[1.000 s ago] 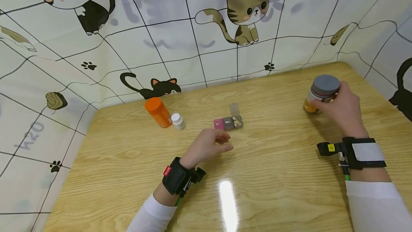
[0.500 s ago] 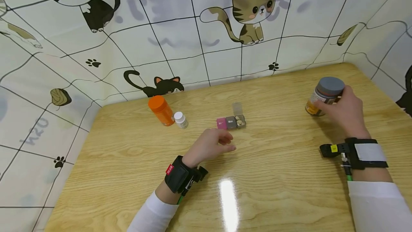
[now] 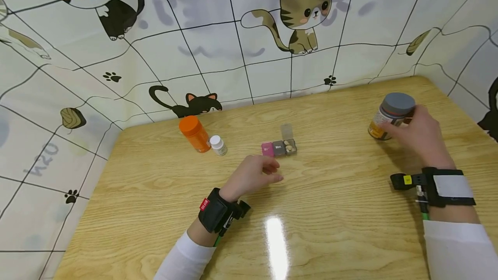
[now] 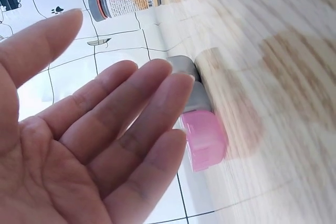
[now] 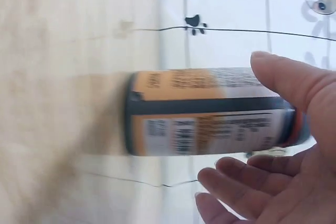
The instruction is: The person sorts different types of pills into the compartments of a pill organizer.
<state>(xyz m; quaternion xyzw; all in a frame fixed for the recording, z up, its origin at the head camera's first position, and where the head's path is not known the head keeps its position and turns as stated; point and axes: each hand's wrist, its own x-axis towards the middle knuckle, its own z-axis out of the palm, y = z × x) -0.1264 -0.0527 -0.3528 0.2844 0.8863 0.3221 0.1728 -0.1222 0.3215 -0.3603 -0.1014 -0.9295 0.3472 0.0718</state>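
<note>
A bottle with a grey lid and an orange-and-white label stands upright on the table at the right. My right hand is around its right side. In the right wrist view, the thumb overlaps the label near the lid, while the loosely bent fingers lie apart from the bottle. A small pill organizer sits mid-table, with a pink and a grey lid shut and the right-hand clear lid raised over pale tablets. Just in front of it hovers my left hand, relaxed and holding nothing, its fingers near the pink compartment.
At the back left stand an orange bottle and, beside it, a small white bottle. A cat-printed sheet rises behind the wooden table and along its sides.
My right hand has drawn slightly to the right and its grip has loosened, while the bottle stays on the table. My left hand has hardly moved. The view has shifted a little.
</note>
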